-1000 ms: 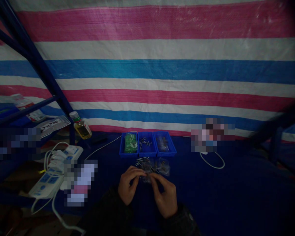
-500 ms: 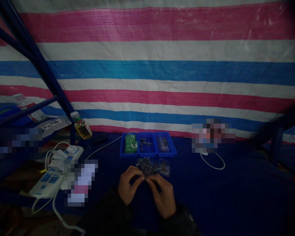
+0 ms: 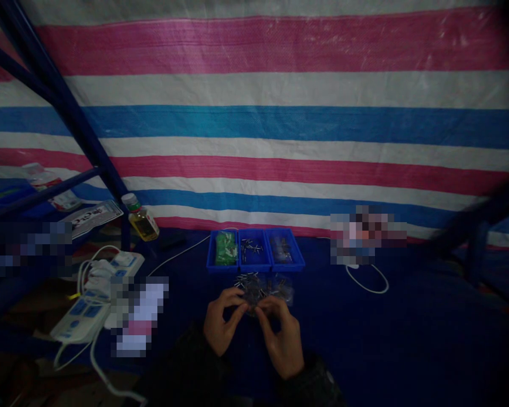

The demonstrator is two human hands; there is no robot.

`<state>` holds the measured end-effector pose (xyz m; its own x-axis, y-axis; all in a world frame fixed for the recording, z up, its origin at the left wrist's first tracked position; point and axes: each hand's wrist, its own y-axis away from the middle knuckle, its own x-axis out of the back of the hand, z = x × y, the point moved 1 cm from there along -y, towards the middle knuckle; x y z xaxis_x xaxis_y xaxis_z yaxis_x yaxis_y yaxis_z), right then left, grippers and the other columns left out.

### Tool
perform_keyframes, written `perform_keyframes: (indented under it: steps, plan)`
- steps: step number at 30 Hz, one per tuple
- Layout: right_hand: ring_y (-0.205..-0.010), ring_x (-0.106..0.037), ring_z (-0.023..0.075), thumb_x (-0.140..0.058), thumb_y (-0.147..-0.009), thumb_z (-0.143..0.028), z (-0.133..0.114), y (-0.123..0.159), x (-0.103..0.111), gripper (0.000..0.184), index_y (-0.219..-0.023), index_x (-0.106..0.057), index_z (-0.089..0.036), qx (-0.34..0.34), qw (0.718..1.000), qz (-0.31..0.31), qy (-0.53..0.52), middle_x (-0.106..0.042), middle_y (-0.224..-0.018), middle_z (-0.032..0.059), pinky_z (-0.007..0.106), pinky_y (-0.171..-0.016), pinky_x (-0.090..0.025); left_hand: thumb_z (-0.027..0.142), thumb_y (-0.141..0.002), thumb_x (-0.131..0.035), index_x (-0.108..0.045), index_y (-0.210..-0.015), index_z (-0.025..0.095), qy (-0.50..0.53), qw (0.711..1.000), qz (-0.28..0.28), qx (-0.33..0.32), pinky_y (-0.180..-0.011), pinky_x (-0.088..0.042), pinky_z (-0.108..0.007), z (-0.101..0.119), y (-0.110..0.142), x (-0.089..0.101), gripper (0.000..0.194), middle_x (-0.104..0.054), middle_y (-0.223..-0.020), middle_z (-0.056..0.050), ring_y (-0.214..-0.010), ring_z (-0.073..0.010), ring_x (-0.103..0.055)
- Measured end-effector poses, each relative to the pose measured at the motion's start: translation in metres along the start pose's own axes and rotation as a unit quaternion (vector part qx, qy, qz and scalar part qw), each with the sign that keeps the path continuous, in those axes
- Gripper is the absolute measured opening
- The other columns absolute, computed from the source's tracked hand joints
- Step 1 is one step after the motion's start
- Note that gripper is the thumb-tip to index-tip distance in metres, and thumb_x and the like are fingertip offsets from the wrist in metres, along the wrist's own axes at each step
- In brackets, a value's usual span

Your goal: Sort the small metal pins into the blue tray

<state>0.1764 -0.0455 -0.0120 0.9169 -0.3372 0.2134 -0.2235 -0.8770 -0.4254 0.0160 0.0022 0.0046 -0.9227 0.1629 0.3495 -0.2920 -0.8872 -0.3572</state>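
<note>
Through the head camera I saw a striped sheet (image 3: 254,45) behind the middle tray (image 3: 254,263), filling most of the view. A dark blue frame (image 3: 80,130) slanted down to the left of that tray, and the dark table (image 3: 407,339) spread out under and around it. To its left, nearer me, lay a power strip (image 3: 78,316) with white cords.

Just in front of the middle tray I had both hands at work. The left hand (image 3: 223,325) and the right hand (image 3: 284,339) faced each other, each with thumb and forefinger brought nearly together in a pinch. They seemed to hold a small bag (image 3: 251,308) between them, though the dim light hid exactly where they gripped it. Half a second earlier the fingertips had almost met; now they stood slightly apart, so more of the clear plastic showed between them. I judged that the bag was being handled at its edges.

The left tray (image 3: 211,254), holding green packs (image 3: 225,249), and the right tray (image 3: 297,254), holding clear packets (image 3: 282,250), flanked the middle one. A bottle (image 3: 144,224) leaned farther to its left. Right before it, beyond my fingertips, sat a heap of pins (image 3: 241,278) and clear bags (image 3: 283,287). Inside it, short loose pins (image 3: 254,247) lay scattered.
</note>
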Motion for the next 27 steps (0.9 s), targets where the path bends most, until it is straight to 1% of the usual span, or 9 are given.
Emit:
perform_keyframes:
  steps: [3, 8, 10, 11, 14, 16, 19, 24, 27]
  plan:
    - [-0.076, -0.071, 0.0169, -0.057, -0.099, -0.023, 0.000, 0.000, 0.001, 0.006, -0.103, -0.062, -0.022, 0.020, 1.000, -0.005, -0.001, -0.073, -0.088, 0.0021, 0.025, -0.070, -0.055, 0.023, -0.096, -0.062, -0.074, -0.096, 0.018, -0.008, 1.000, -0.011, -0.004, -0.083, -0.055, -0.030, 0.001, -0.002, 0.001, 0.013, -0.077, -0.094, -0.007, -0.089, -0.0214, -0.074]
    - [-0.085, -0.073, 0.0187, -0.056, -0.100, -0.024, 0.001, 0.001, 0.002, 0.017, -0.114, -0.065, -0.022, 0.028, 0.999, 0.012, 0.009, -0.074, -0.099, 0.0047, 0.026, -0.076, -0.057, 0.023, -0.098, -0.060, -0.070, -0.112, 0.019, 0.006, 1.000, -0.009, 0.004, -0.090, -0.054, -0.032, 0.003, -0.003, 0.003, 0.018, -0.078, -0.098, -0.008, -0.094, -0.0223, -0.074]
    - [-0.087, -0.073, 0.0192, -0.057, -0.100, -0.025, 0.003, 0.002, 0.003, 0.016, -0.113, -0.065, -0.021, 0.024, 0.999, 0.021, 0.012, -0.074, -0.099, 0.0056, 0.027, -0.077, -0.057, 0.023, -0.098, -0.060, -0.070, -0.108, 0.019, 0.015, 1.000, -0.004, 0.009, -0.088, -0.054, -0.032, 0.002, -0.003, 0.003, 0.015, -0.078, -0.096, -0.008, -0.092, -0.0221, -0.074]
    - [-0.086, -0.073, 0.0193, -0.057, -0.100, -0.025, 0.003, 0.002, 0.003, 0.015, -0.112, -0.065, -0.021, 0.024, 0.999, 0.023, 0.012, -0.074, -0.098, 0.0058, 0.027, -0.076, -0.057, 0.023, -0.098, -0.060, -0.072, -0.102, 0.018, 0.017, 1.000, -0.010, 0.003, -0.085, -0.055, -0.032, 0.002, -0.003, 0.003, 0.014, -0.078, -0.095, -0.008, -0.090, -0.0220, -0.074]
    - [-0.083, -0.071, 0.0187, -0.054, -0.101, -0.024, 0.002, 0.002, 0.004, 0.012, -0.103, -0.066, -0.020, 0.030, 0.999, 0.016, 0.013, -0.072, -0.093, 0.0052, 0.027, -0.075, -0.055, 0.022, -0.100, -0.056, -0.077, -0.091, 0.019, 0.009, 0.998, -0.045, -0.039, -0.084, -0.054, -0.033, 0.001, -0.003, 0.003, 0.022, -0.078, -0.095, -0.009, -0.092, -0.0229, -0.070]
    - [-0.082, -0.070, 0.0182, -0.053, -0.102, -0.023, 0.001, 0.001, 0.005, 0.014, -0.099, -0.067, -0.021, 0.038, 0.999, 0.013, 0.015, -0.072, -0.091, 0.0046, 0.027, -0.075, -0.054, 0.021, -0.101, -0.054, -0.079, -0.095, 0.021, 0.003, 0.996, -0.056, -0.062, -0.087, -0.053, -0.035, 0.001, -0.004, 0.004, 0.025, -0.079, -0.098, -0.009, -0.096, -0.0236, -0.068]
    - [-0.080, -0.069, 0.0176, -0.053, -0.101, -0.023, 0.000, 0.000, 0.006, 0.014, -0.100, -0.067, -0.021, 0.042, 0.999, 0.018, 0.021, -0.071, -0.090, 0.0039, 0.027, -0.074, -0.053, 0.020, -0.101, -0.053, -0.080, -0.099, 0.024, -0.003, 0.996, -0.046, -0.073, -0.088, -0.053, -0.037, -0.002, -0.006, 0.004, 0.028, -0.080, -0.099, -0.008, -0.097, -0.0236, -0.068]
    - [-0.075, -0.067, 0.0160, -0.055, -0.101, -0.024, 0.001, 0.002, 0.005, 0.010, -0.100, -0.064, -0.021, 0.020, 0.999, 0.029, 0.016, -0.071, -0.086, 0.0026, 0.025, -0.071, -0.052, 0.019, -0.096, -0.063, -0.081, -0.095, 0.025, -0.017, 0.997, -0.027, -0.074, -0.084, -0.053, -0.037, -0.007, -0.007, 0.004, 0.019, -0.081, -0.094, -0.007, -0.091, -0.0237, -0.067]
    - [-0.073, -0.067, 0.0162, -0.052, -0.102, -0.024, 0.000, 0.002, 0.007, 0.013, -0.101, -0.065, -0.020, 0.021, 0.999, 0.024, 0.020, -0.070, -0.085, 0.0032, 0.025, -0.070, -0.053, 0.018, -0.093, -0.067, -0.081, -0.094, 0.024, -0.022, 0.997, -0.022, -0.077, -0.083, -0.053, -0.038, -0.009, -0.006, 0.004, 0.015, -0.080, -0.090, -0.007, -0.092, -0.0244, -0.066]
